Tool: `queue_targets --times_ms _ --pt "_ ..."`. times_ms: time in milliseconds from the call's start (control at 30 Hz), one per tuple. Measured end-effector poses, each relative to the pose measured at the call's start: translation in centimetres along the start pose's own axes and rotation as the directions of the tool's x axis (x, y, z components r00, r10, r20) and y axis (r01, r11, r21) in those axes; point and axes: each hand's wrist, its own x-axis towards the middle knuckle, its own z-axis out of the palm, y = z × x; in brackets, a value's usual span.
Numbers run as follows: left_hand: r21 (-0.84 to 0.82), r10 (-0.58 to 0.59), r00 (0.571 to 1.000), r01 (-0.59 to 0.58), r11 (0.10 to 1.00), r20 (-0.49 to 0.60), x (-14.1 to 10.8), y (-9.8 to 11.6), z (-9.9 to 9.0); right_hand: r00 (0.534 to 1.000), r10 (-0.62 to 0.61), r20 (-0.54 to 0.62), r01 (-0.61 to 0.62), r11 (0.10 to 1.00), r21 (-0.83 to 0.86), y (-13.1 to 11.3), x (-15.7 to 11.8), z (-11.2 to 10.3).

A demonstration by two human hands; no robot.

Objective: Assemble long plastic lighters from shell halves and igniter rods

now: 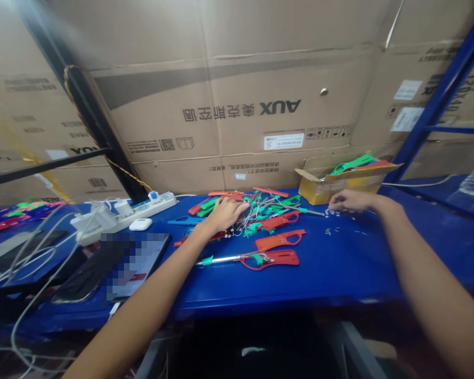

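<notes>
My left hand (228, 211) lies over a pile of lighter parts, thumb stretched to the right and the fingertips partly hidden. The pile mixes green pieces (255, 227), thin wires and red handle shells (280, 220). On the right, my right hand (348, 200) hovers low over the blue table with its fingers curled together above small white pieces (335, 213); what they pinch is too small to make out. Nearer me lies an opened long-reach lighter (270, 259) with a metal tube and green trigger. Just behind it is an orange-red shell (278, 240).
A yellow carton (319, 193) holding green and red shells stands behind my right hand. At left are a white power strip (164, 204), an earbud case (140, 224), a phone-like device (154, 258) and loose cables. Large cardboard (240, 79) walls the back.
</notes>
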Motion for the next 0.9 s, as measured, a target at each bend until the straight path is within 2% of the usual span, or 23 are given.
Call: queue_targets --times_ms 200,433,633,900 --pt "0.0 0.008 1.0 -0.008 1.0 -0.014 -0.2 0.1 0.3 0.995 0.008 0.104 -0.014 0.998 0.06 -0.7 -0.2 0.0" --pt "0.01 0.003 0.999 -0.003 1.0 -0.037 -0.3 0.0 0.3 0.998 0.002 0.057 -0.006 0.998 0.069 -0.5 0.5 0.4" --pt "0.037 -0.043 0.995 0.046 0.998 -0.084 -0.1 -0.3 1.0 0.999 -0.015 0.052 0.011 0.997 0.075 -1.3 0.7 1.0" --pt "0.033 -0.12 0.982 0.126 0.991 -0.149 0.1 -0.7 0.9 0.999 -0.02 0.049 0.019 0.999 0.027 -1.7 -0.4 0.3"
